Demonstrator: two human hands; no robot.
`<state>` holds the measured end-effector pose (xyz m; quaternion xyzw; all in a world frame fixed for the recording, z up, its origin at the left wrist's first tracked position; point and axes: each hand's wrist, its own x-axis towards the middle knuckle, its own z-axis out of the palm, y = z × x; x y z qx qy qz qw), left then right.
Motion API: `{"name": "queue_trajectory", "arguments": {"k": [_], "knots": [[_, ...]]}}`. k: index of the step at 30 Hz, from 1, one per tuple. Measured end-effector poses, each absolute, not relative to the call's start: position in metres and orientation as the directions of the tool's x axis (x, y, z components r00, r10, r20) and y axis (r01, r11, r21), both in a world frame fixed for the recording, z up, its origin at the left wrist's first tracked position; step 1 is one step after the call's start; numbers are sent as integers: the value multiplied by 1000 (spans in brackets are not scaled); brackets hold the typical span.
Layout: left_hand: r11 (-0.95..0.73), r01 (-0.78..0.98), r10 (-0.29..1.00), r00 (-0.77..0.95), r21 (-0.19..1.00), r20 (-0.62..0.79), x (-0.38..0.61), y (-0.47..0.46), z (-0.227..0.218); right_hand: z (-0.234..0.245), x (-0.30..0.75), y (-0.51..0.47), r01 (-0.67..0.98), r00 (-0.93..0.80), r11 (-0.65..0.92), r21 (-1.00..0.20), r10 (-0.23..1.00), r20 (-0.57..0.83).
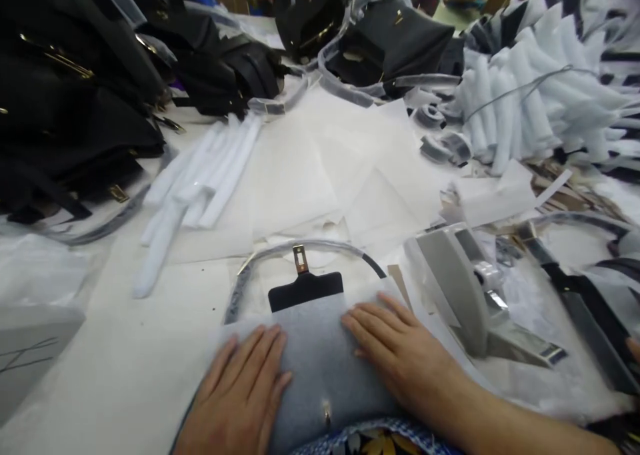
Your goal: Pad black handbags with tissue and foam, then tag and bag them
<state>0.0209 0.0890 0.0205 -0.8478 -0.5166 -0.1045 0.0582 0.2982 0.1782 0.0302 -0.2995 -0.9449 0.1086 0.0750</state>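
Note:
A black handbag lies flat before me under a translucent sheet of thin paper [320, 355], which makes its body look grey. My left hand [243, 392] rests flat on the sheet's left part, fingers stretched out. On the right part my right hand [393, 345] lies flat too, fingers extended. Beyond the sheet sticks out a black flap tab [306, 288] with a gold buckle plate [300, 258]. A plastic-wrapped bag handle [320, 245] arches around the tab. Near my body, a small gold clasp [327, 413] shows on the bag.
White foam rolls [200, 175] lie at the left, and a tied bundle of them [535, 88] at the right. Black handbags [65, 115] crowd the left and the back. A grey tape dispenser [465, 288] stands to the right. White paper sheets [310, 162] cover the table's middle.

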Motion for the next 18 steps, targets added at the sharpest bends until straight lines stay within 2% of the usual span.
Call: {"name": "queue_trajectory", "arguments": {"k": [4, 9, 11, 14, 18], "knots": [[-456, 885, 883, 436, 95, 174, 20, 99, 37, 39, 292, 192, 546, -812, 796, -261, 580, 71], [-420, 847, 902, 350, 326, 254, 19, 96, 52, 61, 296, 198, 460, -831, 772, -438, 548, 92], [-401, 836, 910, 317, 376, 266, 21, 96, 52, 67, 297, 200, 414, -852, 787, -457, 512, 108], [-357, 884, 921, 280, 301, 270, 26, 99, 43, 65, 291, 205, 454, -867, 789, -414, 498, -2], [-322, 944, 927, 301, 65, 222, 28, 103, 23, 50, 278, 213, 572, -819, 735, -364, 530, -219]]}}
